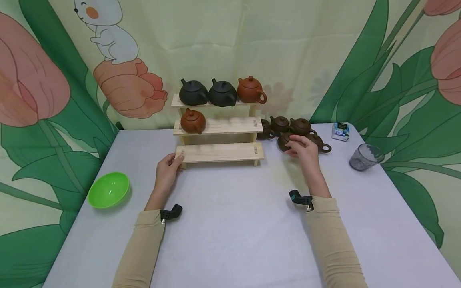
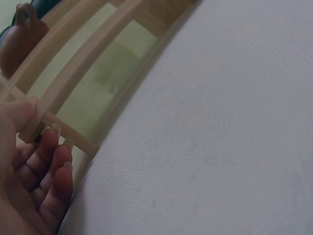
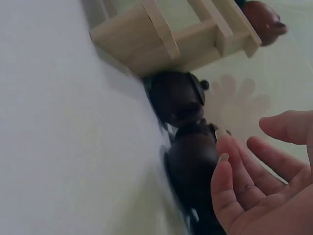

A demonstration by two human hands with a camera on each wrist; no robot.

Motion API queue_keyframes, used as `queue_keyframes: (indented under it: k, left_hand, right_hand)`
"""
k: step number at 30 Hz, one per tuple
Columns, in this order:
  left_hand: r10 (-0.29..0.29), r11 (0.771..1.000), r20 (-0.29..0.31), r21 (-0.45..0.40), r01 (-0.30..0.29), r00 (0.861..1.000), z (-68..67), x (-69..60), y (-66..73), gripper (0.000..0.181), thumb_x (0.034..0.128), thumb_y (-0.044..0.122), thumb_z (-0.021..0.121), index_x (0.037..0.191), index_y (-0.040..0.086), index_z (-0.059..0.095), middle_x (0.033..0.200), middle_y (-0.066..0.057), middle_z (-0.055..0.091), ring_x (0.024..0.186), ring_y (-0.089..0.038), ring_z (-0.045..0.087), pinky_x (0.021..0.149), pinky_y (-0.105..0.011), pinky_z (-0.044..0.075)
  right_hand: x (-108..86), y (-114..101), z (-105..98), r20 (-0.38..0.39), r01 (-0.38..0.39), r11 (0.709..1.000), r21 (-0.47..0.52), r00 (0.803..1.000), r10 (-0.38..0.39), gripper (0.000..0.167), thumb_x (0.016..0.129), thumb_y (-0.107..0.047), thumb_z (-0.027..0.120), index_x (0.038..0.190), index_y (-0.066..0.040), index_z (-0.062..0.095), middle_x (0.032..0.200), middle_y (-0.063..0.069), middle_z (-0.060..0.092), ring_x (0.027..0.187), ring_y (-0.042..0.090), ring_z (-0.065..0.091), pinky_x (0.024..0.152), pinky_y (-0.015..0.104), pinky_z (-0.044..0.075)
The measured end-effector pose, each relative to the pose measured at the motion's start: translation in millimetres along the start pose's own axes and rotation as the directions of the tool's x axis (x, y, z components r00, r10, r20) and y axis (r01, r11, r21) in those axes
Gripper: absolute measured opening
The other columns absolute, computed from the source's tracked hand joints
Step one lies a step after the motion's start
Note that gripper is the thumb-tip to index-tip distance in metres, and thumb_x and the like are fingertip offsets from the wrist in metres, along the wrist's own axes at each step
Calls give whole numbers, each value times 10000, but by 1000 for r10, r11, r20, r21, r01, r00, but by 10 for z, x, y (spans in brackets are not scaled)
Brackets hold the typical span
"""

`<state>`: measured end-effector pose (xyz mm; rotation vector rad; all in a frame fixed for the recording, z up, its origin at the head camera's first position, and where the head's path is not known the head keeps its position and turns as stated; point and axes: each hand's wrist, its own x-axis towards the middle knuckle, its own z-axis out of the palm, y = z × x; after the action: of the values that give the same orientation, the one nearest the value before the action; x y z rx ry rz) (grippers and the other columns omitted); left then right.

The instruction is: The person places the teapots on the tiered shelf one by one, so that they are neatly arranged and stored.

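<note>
Right grip [image 1: 304,153], spread beside a dark teapot [image 1: 283,141], perhaps touches it; left grip [image 1: 166,172] pinches the wooden shelf [image 1: 219,153].

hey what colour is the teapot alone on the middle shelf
The teapot is reddish brown, clearest in the head view.

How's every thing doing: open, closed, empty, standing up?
Wooden three-step shelf: standing
Left hand grip: holding the shelf's end
Right hand grip: loose, holding nothing
Dark brown teapots: upright, visible lids on
Two black teapots: upright, lids on
Top-step reddish-brown teapot: upright, lid on
Middle-step reddish-brown teapot: upright, lid on
Green bowl: upright, empty
Gray glass tumbler: upright, looks empty
Patterned box: can't tell if closed
</note>
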<state>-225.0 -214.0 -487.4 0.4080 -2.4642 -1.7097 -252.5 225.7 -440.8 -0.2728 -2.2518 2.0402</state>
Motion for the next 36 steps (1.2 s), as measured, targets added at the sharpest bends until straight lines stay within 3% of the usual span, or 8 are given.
queue_keyframes:
  k: [9,18,28,36]
  left_hand:
    - [-9,1000,3,-12,9,1000,-3,-13,7,508,957,466,623,1308,98,609,908,-21,584,758,-111,565,637,-191,483]
    - [-3,1000,5,-24,3,1000,-4,-14,6,510,954,467,628,1306,99,609,913,-19,580,764,-103,555,636,-186,477]
    - [-10,1000,2,-24,10,1000,7,-20,3,495,955,458,630,1302,105,611,923,-24,584,770,-107,557,632,-187,475]
    - [-13,1000,-2,0,13,1000,3,-14,6,503,958,477,617,1303,111,614,917,-29,589,771,-121,558,636,-194,478]
  right_hand:
    - [30,41,-199,-34,-55,998,37,998,57,423,972,-196,619,1354,-23,563,904,-42,708,733,119,698,716,260,565]
    - [38,61,-297,-53,-82,996,20,995,82,402,988,-149,573,1341,40,538,745,-94,713,708,97,708,658,214,560]
    - [24,81,-309,-55,-122,987,-102,992,117,456,994,-205,557,1413,-31,508,723,-115,698,651,72,688,641,214,534]
    - [21,113,-326,-14,-200,979,-26,980,200,376,1004,-246,568,1334,-70,531,776,-66,715,691,94,688,653,222,552]
